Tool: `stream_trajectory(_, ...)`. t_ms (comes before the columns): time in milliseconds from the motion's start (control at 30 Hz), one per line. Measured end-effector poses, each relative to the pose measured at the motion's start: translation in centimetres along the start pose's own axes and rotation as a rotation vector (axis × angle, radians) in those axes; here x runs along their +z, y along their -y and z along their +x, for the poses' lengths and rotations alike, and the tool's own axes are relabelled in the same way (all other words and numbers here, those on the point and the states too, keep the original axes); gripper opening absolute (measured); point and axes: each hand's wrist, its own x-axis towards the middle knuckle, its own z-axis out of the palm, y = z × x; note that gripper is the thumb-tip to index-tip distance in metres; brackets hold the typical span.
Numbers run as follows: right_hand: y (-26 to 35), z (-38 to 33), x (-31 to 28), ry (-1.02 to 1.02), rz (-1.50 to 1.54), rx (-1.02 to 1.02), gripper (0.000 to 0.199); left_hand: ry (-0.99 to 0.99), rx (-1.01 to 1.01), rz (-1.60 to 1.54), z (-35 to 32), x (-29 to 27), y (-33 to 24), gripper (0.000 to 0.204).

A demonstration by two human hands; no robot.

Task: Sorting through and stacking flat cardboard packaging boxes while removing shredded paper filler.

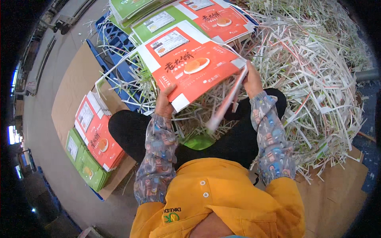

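A red and green printed cardboard sheet, flat like an unfolded box blank, is held up over my lap; whether it is one sheet or a few cannot be told. My left hand grips its near left corner, thumb on top. At the right corner my right hand is closed on the edge. From there a narrow trim strip hangs down, its lower end smeared by motion. Another thin white strip loops out past the sheet's left side. The fingers beneath the cardboard are hidden.
Stacked printed sheets lie on a blue plastic pallet ahead. Finished-looking red and green stacks rest on brown cardboard at left. A large heap of paper strips fills the right side. Something green and shiny lies between my legs.
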Motion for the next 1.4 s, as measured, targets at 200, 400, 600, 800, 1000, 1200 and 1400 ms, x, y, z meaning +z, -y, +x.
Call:
stream_trajectory(200, 5.9, 4.5, -4.9, -0.038, -0.557, -0.073, 0.026, 0.030, -0.126, 0.018, -3.0, -2.4, -3.7, 0.041)
stream_trajectory(400, 14.7, 16.3, -14.7, -0.718, -1.842, -0.906, 0.020, 0.175, -0.049, -0.065, -5.5, -3.5, -3.7, 0.049)
stream_trajectory(600, 16.7, 12.6, -15.3, -0.568, -1.664, -0.962, 0.042, 0.075, -0.158, 0.033, -4.7, -2.8, -3.2, 0.047)
stream_trajectory(800, 6.3, -4.3, -4.1, -0.018, -0.573, -0.450, 0.018, 0.050, -0.130, -0.040, -3.6, -0.7, 0.0, 0.044)
stream_trajectory(1000, -3.3, -11.1, 0.3, 0.387, 0.279, 0.214, 0.039, 0.200, -0.149, 0.066, -4.3, 3.1, 2.8, 0.044)
stream_trajectory(1200, -3.5, -9.2, 0.7, -0.001, 0.130, 0.108, 0.037, 0.243, -0.423, 0.415, -5.1, 1.7, 2.5, 0.028)
stream_trajectory(1400, -1.8, -11.0, 0.9, -0.019, 0.092, 0.063, 0.039, -0.487, 0.605, 0.850, 0.5, -4.9, 1.5, 0.045)
